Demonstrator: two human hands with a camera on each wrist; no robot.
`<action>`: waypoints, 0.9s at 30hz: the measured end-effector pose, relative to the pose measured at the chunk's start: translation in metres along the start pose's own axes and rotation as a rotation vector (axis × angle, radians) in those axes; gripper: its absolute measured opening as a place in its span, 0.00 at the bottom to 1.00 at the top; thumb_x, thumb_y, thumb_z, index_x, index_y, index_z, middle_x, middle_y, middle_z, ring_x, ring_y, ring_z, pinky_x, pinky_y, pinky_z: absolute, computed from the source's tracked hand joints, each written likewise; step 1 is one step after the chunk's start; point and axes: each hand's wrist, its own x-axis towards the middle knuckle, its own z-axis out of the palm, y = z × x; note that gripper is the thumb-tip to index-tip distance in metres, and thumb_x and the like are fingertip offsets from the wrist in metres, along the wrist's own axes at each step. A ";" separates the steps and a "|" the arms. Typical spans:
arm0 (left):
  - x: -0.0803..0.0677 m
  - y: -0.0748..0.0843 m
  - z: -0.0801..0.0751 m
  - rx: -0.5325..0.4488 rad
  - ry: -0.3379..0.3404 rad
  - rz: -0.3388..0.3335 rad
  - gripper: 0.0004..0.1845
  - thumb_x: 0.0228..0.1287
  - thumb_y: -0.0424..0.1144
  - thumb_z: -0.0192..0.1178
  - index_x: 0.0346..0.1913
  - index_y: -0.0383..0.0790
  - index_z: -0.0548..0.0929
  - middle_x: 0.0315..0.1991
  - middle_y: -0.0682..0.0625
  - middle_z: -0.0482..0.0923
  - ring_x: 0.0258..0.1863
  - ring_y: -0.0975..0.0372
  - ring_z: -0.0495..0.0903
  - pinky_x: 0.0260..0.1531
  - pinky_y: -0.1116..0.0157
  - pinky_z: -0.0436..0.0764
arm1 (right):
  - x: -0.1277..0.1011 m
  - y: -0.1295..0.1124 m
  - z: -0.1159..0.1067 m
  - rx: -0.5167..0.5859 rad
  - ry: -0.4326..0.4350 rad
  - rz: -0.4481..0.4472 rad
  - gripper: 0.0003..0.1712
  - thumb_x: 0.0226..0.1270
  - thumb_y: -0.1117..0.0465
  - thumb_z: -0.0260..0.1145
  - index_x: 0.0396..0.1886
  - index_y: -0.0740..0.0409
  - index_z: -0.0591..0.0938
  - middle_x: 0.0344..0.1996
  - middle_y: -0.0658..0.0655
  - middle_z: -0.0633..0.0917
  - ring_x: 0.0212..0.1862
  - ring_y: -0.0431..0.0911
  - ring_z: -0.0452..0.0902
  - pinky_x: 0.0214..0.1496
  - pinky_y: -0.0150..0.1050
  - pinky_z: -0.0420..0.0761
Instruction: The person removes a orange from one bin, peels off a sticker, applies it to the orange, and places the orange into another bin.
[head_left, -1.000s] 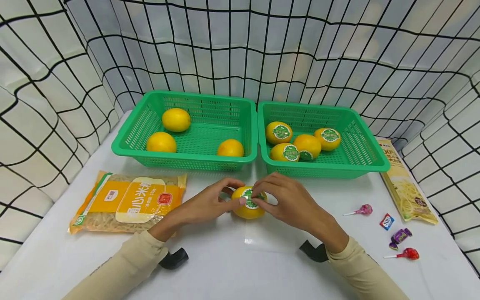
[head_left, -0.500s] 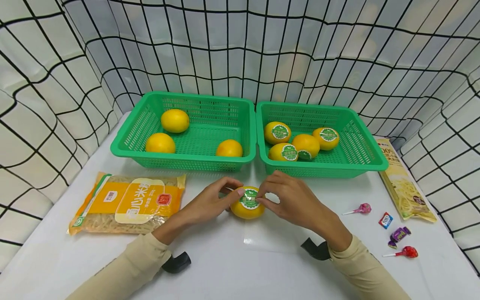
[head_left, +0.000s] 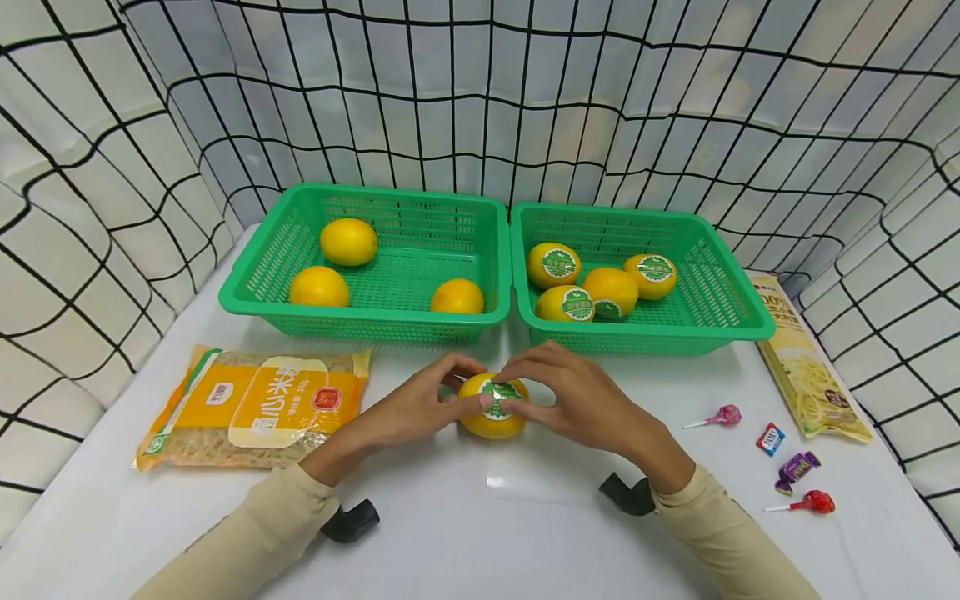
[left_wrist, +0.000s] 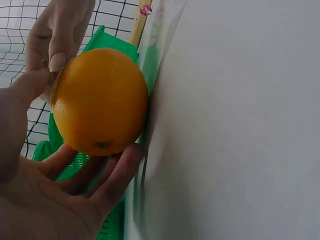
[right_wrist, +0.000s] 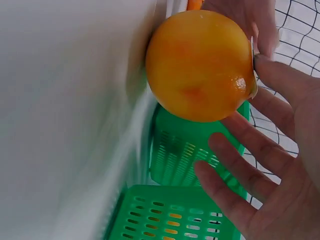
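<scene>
A yellow-orange orange (head_left: 491, 427) with a round green-and-white sticker (head_left: 501, 398) on its upper face sits on the white table, seen between both hands in the head view. My left hand (head_left: 420, 404) holds its left side, thumb on the sticker's edge and fingers curled behind and beneath the fruit. On the other side, my right hand (head_left: 577, 400) has its thumb against the sticker's right part and its index finger at the fruit's far side. Its other fingers (right_wrist: 240, 167) are spread apart from the fruit. In the right wrist view, a sticker edge (right_wrist: 254, 90) stands slightly off the peel.
Behind stand a left green basket (head_left: 375, 321) with three plain oranges and a right one (head_left: 652, 337) with several stickered ones. A rice-noodle bag (head_left: 262, 408) lies left. Right are a noodle packet (head_left: 817, 375), lollipops (head_left: 817, 502) and candies (head_left: 798, 468). A clear sheet (head_left: 525, 475) lies in front.
My right thumb and fingertips were pinched at the sticker's right edge; now the fingers reach across the fruit's far side and the thumb lies on the sticker. My left hand keeps its hold.
</scene>
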 end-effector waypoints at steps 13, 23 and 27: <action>-0.001 -0.003 -0.005 -0.037 -0.059 0.052 0.31 0.73 0.49 0.70 0.71 0.44 0.73 0.66 0.48 0.76 0.64 0.53 0.75 0.62 0.54 0.81 | 0.000 -0.007 0.006 -0.030 -0.045 0.002 0.23 0.73 0.50 0.75 0.66 0.42 0.86 0.62 0.45 0.85 0.64 0.43 0.78 0.60 0.46 0.85; 0.000 -0.007 -0.008 -0.064 -0.085 0.072 0.29 0.73 0.47 0.70 0.71 0.47 0.73 0.65 0.49 0.75 0.63 0.53 0.75 0.61 0.56 0.82 | 0.000 -0.001 0.008 0.051 -0.098 0.053 0.31 0.75 0.44 0.71 0.73 0.45 0.80 0.67 0.46 0.83 0.69 0.45 0.78 0.67 0.50 0.83; -0.001 -0.006 -0.008 -0.074 -0.098 0.079 0.29 0.73 0.46 0.70 0.71 0.47 0.73 0.65 0.49 0.75 0.64 0.52 0.75 0.61 0.56 0.82 | 0.000 0.002 0.009 0.091 -0.108 0.083 0.32 0.74 0.44 0.72 0.75 0.43 0.79 0.67 0.44 0.83 0.68 0.44 0.78 0.68 0.50 0.82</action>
